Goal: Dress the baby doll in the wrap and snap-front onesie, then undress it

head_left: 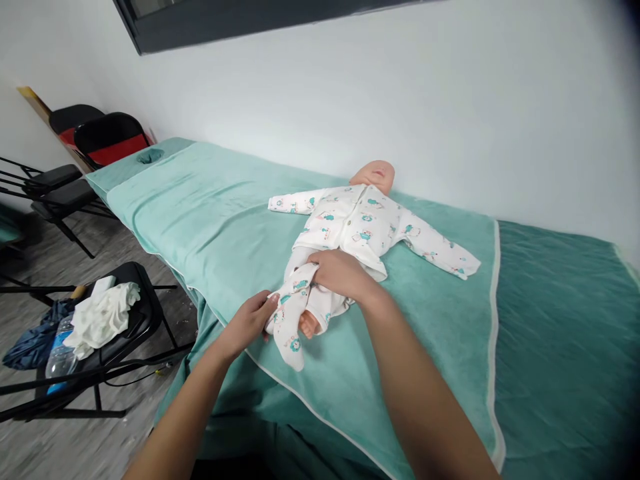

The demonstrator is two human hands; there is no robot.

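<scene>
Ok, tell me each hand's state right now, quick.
Left hand: closed, holding the printed trousers.
Right hand: closed on the same trousers, nearer the printed jacket; its fingertips are partly hidden.

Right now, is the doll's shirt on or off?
On. The shirt covers the chest of the doll, its collar at the neck, both sleeves stretched outward. No doll hands show past the cuffs.

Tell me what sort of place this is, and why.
Likely a care-training or massage room: a bed with a face hole, a dressed baby doll lying on it, and black chairs nearby.
</scene>
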